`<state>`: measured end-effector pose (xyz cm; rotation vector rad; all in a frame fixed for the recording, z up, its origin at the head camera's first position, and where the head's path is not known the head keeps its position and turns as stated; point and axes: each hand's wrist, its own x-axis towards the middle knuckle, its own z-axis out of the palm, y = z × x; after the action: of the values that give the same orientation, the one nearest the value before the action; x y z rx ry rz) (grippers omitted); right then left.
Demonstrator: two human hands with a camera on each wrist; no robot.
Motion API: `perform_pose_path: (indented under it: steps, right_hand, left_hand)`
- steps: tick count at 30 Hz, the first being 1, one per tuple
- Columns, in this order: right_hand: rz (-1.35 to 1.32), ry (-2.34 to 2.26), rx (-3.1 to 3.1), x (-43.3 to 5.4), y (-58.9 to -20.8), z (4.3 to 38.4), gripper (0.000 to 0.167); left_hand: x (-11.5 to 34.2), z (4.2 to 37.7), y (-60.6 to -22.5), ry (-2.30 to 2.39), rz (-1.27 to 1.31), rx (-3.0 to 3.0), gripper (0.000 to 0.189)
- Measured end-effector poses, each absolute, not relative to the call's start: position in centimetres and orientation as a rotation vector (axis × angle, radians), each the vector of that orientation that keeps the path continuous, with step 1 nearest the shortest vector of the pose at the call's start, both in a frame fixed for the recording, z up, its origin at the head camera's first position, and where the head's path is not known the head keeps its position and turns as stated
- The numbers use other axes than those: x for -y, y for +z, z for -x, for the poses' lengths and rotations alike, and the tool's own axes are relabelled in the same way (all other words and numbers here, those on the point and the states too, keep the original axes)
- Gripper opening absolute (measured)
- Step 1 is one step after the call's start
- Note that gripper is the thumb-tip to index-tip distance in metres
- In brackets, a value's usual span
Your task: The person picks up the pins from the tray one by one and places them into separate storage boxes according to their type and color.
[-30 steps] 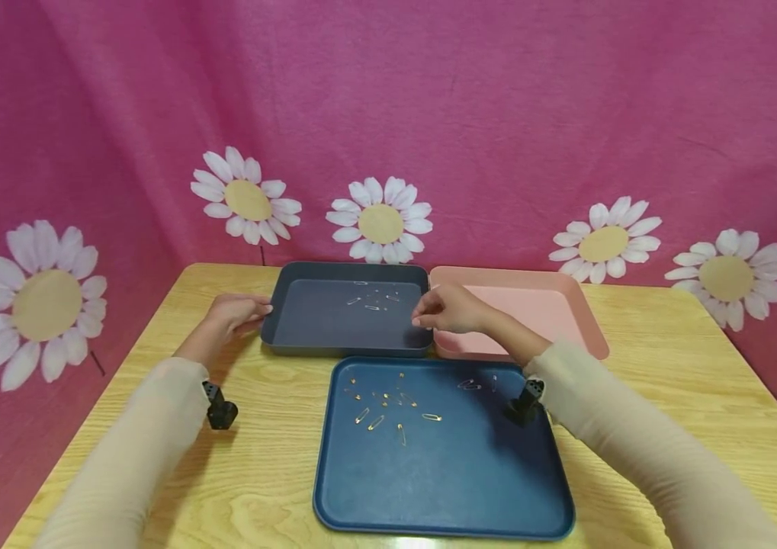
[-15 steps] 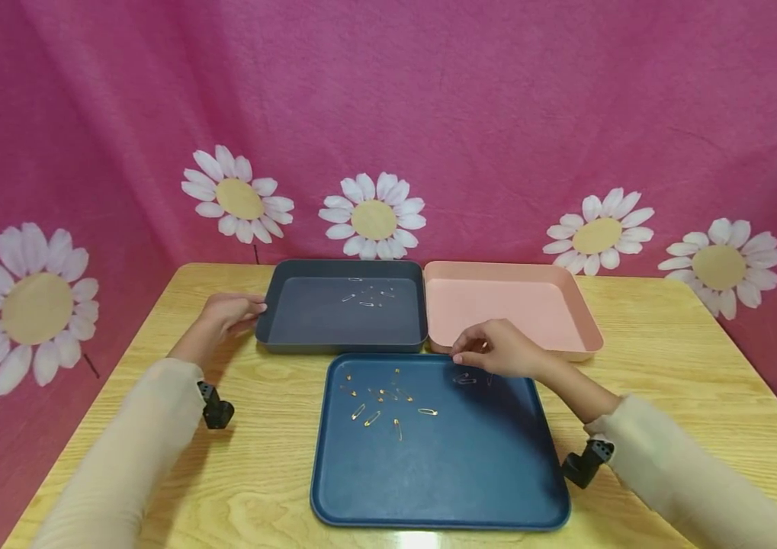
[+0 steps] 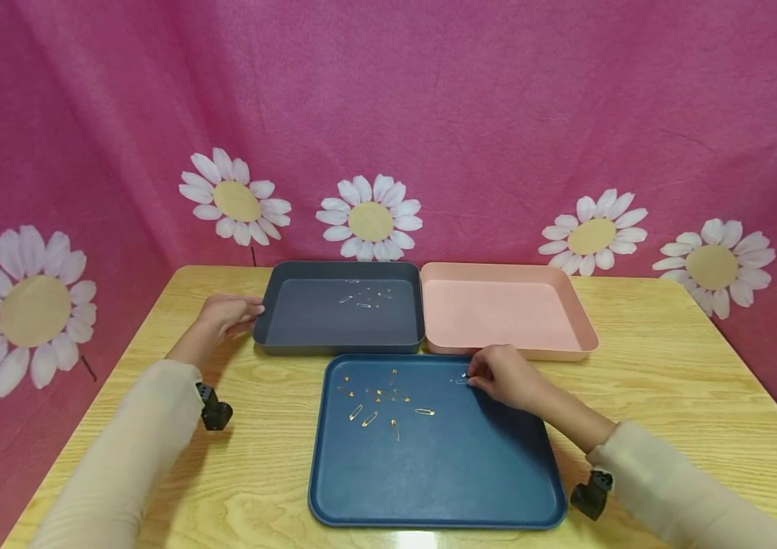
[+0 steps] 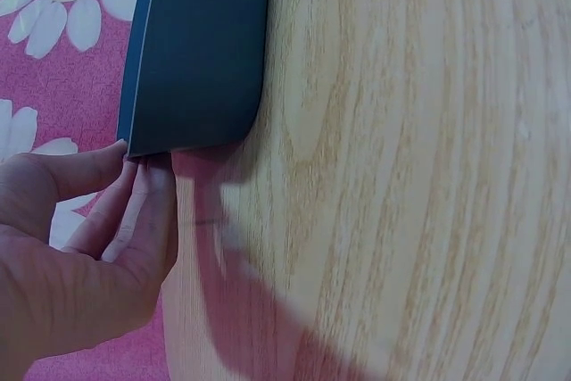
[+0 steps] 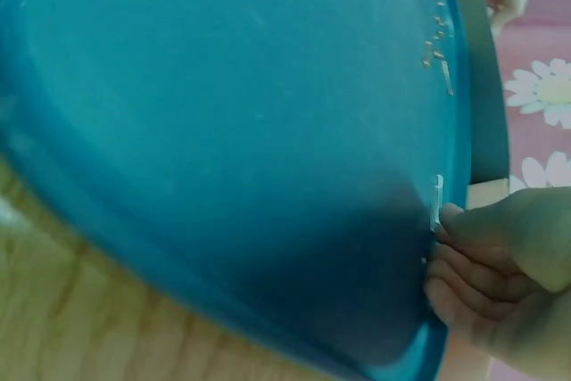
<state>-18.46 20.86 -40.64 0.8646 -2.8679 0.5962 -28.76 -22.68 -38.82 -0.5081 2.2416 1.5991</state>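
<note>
**Left hand [image 3: 226, 314] on the rim of a dark grey, shallow rectangular tray [image 3: 313, 319], right hand [image 3: 508, 377] at slim silver-coloured safety pins [image 5: 437, 202]**

The left hand pinches the edge of the dark grey tray nearest to it, thumb at the rim and fingers bent against the outer wall.

The right hand reaches down over the far right part of a broad blue tray with rounded corners [image 3: 450, 473], its thumb and fingers bent and close together. The silver-coloured pins lie on that tray right at the fingertips, on the side toward the left hand; whether one is held between them cannot be told.

Gold-coloured safety pins [image 3: 370, 418] lie scattered on the blue tray, to the left of the right hand. More silver pins [image 3: 364, 306] lie inside the dark grey tray, between the two hands. Just beyond the right hand stands a pale pink rectangular tray [image 3: 505, 305], close beside the dark grey one.

Under everything is a light wood-grain table [image 3: 264, 465]; beyond both hands hangs a magenta cloth with large white daisies [image 3: 388, 91].
</note>
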Motion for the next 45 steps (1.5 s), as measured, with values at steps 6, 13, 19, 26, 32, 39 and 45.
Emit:
perform_pose_path:
  steps: [6, 13, 19, 26, 32, 39, 45]
  right_hand:
    - [-0.815, 0.606, 2.846, -20.4, -41.4, 18.2, 0.014]
    - [-0.799, 0.667, 2.891, -20.0, -41.6, 17.3, 0.015]
    - [-0.765, 0.681, 2.928, -19.7, -41.4, 16.8, 0.015]
    - [-0.792, 0.706, 2.951, -19.4, -41.0, 16.5, 0.014]
    - [-0.894, 0.704, 2.947, -18.8, -40.6, 16.4, 0.015]
    - [-0.968, 0.719, 2.968, -17.9, -40.1, 16.2, 0.016]
    - [-1.062, 0.791, 2.9, -17.3, -39.7, 16.5, 0.016]
  left_hand:
    - [22.6, 28.8, -39.1, 1.638, 0.527, -2.206, 0.049]
    - [22.5, 28.8, -39.1, 1.624, 0.53, -2.225, 0.047]
    - [22.4, 28.8, -38.7, 1.602, 0.541, -2.24, 0.048]
    - [22.4, 28.7, -38.7, 1.62, 0.512, -2.221, 0.048]
    - [22.7, 28.4, -38.4, 1.664, 0.501, -2.195, 0.05]
    - [22.8, 28.1, -38.5, 1.654, 0.472, -2.197, 0.051]
    - [22.6, 28.1, -38.6, 1.648, 0.483, -2.205, 0.05]
